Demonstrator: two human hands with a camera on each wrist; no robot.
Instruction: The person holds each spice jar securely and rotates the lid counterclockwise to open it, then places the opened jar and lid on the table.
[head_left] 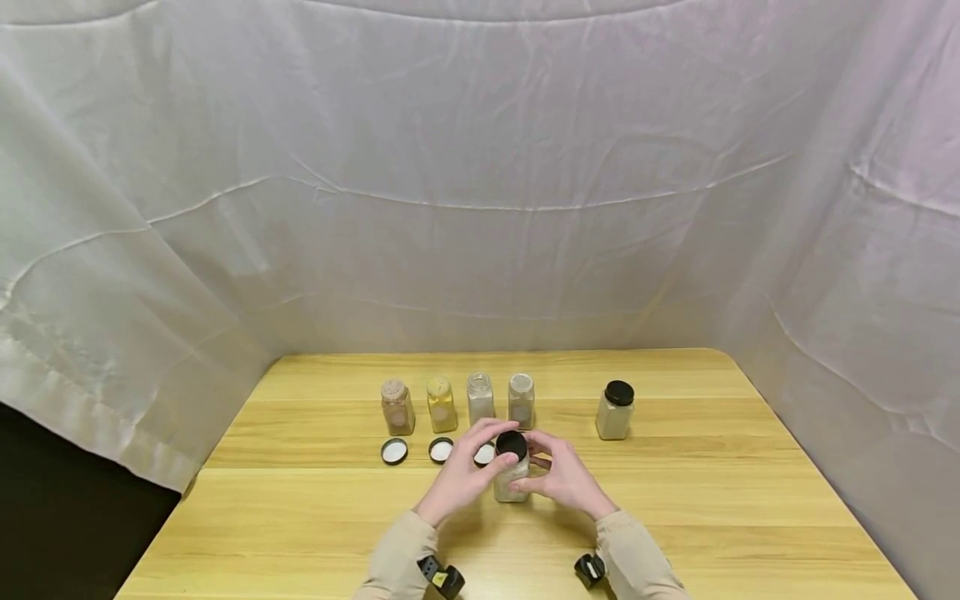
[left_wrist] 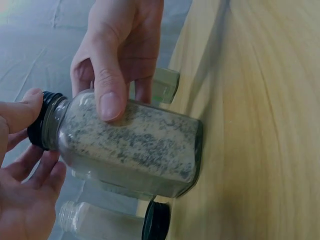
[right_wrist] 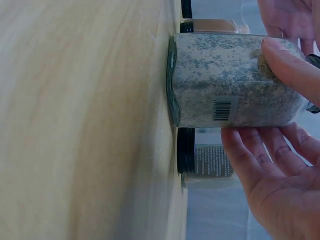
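In the head view a glass jar [head_left: 512, 487] of speckled grey-and-white grains stands upright at the front middle of the table. My left hand [head_left: 467, 471] holds its black lid [head_left: 512, 446], thumb on the near side and fingers curled round the far side. From the right, my right hand [head_left: 564, 477] grips the glass body, its thumb [left_wrist: 110, 100] pressed on the near face. A barcode label [right_wrist: 225, 108] shows on the jar in the right wrist view. Whether the lid is screwed tight cannot be seen.
Behind stand lidless jars: a brownish one [head_left: 397, 408], a yellow one [head_left: 442, 406], a whitish one [head_left: 480, 396] and a grey one [head_left: 521, 402]. Black-rimmed lids [head_left: 393, 451] lie before them. A black-lidded jar [head_left: 615, 412] stands right. Pale cloth [head_left: 480, 250] surrounds the table.
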